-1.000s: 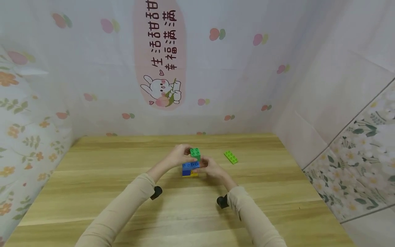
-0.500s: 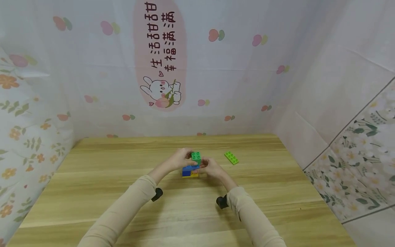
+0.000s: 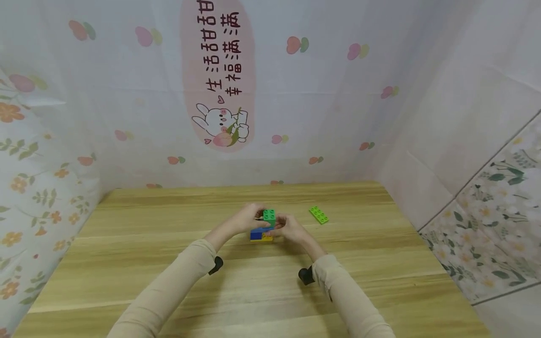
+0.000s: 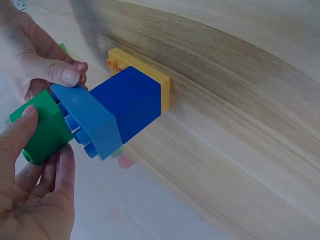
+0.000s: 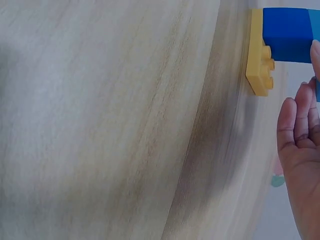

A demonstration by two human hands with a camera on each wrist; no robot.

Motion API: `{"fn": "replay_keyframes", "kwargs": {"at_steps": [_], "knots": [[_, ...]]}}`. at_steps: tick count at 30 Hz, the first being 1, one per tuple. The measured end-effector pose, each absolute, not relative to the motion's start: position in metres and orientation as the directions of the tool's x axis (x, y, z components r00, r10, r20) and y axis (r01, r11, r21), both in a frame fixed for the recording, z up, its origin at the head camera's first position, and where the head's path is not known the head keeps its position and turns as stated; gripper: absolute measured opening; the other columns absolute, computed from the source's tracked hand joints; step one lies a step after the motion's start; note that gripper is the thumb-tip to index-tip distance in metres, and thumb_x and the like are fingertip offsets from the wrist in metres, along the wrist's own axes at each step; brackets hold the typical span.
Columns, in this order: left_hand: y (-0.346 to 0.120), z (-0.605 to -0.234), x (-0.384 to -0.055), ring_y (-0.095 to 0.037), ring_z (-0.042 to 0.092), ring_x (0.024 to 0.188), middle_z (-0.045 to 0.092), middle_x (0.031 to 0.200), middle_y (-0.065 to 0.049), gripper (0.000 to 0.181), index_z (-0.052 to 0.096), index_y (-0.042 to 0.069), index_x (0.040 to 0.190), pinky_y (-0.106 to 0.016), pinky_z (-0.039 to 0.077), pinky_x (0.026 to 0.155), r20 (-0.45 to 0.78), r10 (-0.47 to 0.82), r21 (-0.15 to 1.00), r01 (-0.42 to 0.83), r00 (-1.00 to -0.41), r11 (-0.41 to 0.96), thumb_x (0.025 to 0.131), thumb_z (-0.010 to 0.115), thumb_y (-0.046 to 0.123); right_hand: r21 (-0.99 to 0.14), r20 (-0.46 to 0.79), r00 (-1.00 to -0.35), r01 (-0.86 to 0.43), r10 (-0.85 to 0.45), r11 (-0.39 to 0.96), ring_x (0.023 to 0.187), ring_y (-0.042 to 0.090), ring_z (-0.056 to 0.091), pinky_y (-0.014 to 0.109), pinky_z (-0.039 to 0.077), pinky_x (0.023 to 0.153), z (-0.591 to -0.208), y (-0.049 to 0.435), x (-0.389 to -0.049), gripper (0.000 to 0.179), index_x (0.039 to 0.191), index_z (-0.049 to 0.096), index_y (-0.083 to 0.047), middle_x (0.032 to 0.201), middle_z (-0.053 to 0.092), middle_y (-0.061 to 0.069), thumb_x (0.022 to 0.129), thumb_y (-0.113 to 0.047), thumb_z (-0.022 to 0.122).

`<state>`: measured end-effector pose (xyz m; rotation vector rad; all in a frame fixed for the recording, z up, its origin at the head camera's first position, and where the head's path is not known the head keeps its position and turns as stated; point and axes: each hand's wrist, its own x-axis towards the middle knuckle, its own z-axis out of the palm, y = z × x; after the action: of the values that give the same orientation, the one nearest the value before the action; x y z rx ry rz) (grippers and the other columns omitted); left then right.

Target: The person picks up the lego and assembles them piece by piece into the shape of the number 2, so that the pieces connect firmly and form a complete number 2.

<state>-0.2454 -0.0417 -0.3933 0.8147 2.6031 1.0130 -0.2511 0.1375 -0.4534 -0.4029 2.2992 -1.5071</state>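
A small stack of toy building bricks stands mid-table: a yellow plate (image 4: 165,92) at the bottom, a dark blue brick (image 4: 131,102) on one end of it, and a longer light blue brick (image 4: 95,122) across the top. The light blue brick overhangs the dark one. My left hand (image 3: 249,218) holds a green brick (image 3: 269,217) between thumb and fingers, right at the light blue studs. Part of those studs shows beside it in the left wrist view. My right hand (image 3: 291,229) pinches the overhanging end of the light blue brick, its thumb on the near side.
A flat lime-green plate (image 3: 319,215) with studs lies on the wooden table (image 3: 253,291) to the right of the stack. A patterned cloth (image 3: 329,103) hangs behind the table's far edge. Black wrist mounts (image 3: 306,276) sit close above the tabletop.
My left hand has lowered the green brick and shifted it slightly right, down to the light blue brick. The right hand stays at the light blue brick's end.
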Motion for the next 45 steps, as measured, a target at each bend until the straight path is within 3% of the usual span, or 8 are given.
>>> {"fn": "replay_keyframes", "kwargs": {"at_steps": [10, 16, 34, 39, 45], "knots": [[-0.033, -0.388, -0.246, -0.022, 0.061, 0.092, 0.063, 0.101, -0.013, 0.031, 0.058, -0.002, 0.111, -0.030, 0.053, 0.078, -0.042, 0.622, 0.665, 0.443, -0.782, 0.601, 0.084, 0.065, 0.012, -0.927, -0.085, -0.857, -0.118, -0.507, 0.356, 0.071, 0.009, 0.059, 0.025, 0.050, 0.067, -0.452, 0.149, -0.251, 0.028, 0.105, 0.065, 0.001, 0.091, 0.068, 0.014, 0.077, -0.003, 0.070], [-0.032, -0.387, -0.248, -0.025, 0.062, 0.095, 0.063, 0.105, -0.016, 0.036, 0.057, -0.005, 0.115, -0.030, 0.053, 0.080, -0.038, 0.643, 0.672, 0.457, -0.765, 0.583, 0.083, 0.066, 0.010, -0.922, -0.070, -0.850, -0.144, -0.521, 0.359, 0.070, 0.008, 0.060, 0.026, 0.051, 0.067, -0.452, 0.152, -0.252, 0.025, 0.101, 0.066, 0.003, 0.089, 0.068, 0.018, 0.078, -0.004, 0.070], [-0.034, -0.388, -0.247, -0.022, 0.061, 0.090, 0.062, 0.099, -0.012, 0.032, 0.061, -0.003, 0.110, -0.028, 0.053, 0.077, -0.022, 0.617, 0.668, 0.448, -0.787, 0.595, 0.082, 0.068, 0.011, -0.911, -0.096, -0.859, -0.127, -0.502, 0.391, 0.067, 0.008, 0.059, 0.025, 0.049, 0.065, -0.446, 0.150, -0.253, 0.022, 0.096, 0.069, 0.000, 0.080, 0.069, 0.008, 0.075, -0.007, 0.073], [-0.045, -0.401, -0.245, -0.025, 0.058, 0.099, 0.059, 0.106, -0.014, 0.042, 0.055, -0.003, 0.115, -0.038, 0.050, 0.088, -0.010, 0.581, 0.672, 0.425, -0.814, 0.607, 0.081, 0.069, 0.017, -0.901, -0.133, -0.862, -0.100, -0.489, 0.422, 0.069, 0.007, 0.057, 0.020, 0.046, 0.064, -0.446, 0.141, -0.253, 0.024, 0.098, 0.067, 0.000, 0.081, 0.068, 0.008, 0.076, -0.008, 0.073], [-0.059, -0.417, -0.240, -0.034, 0.052, 0.112, 0.054, 0.122, -0.020, 0.063, 0.048, -0.004, 0.126, -0.044, 0.046, 0.093, -0.051, 0.487, 0.708, 0.312, -0.872, 0.633, 0.075, 0.075, 0.021, -0.886, -0.140, -0.863, -0.109, -0.485, 0.450, 0.073, 0.009, 0.054, 0.020, 0.045, 0.066, -0.448, 0.133, -0.251, 0.027, 0.101, 0.067, 0.000, 0.086, 0.066, 0.008, 0.076, -0.008, 0.073]]}}
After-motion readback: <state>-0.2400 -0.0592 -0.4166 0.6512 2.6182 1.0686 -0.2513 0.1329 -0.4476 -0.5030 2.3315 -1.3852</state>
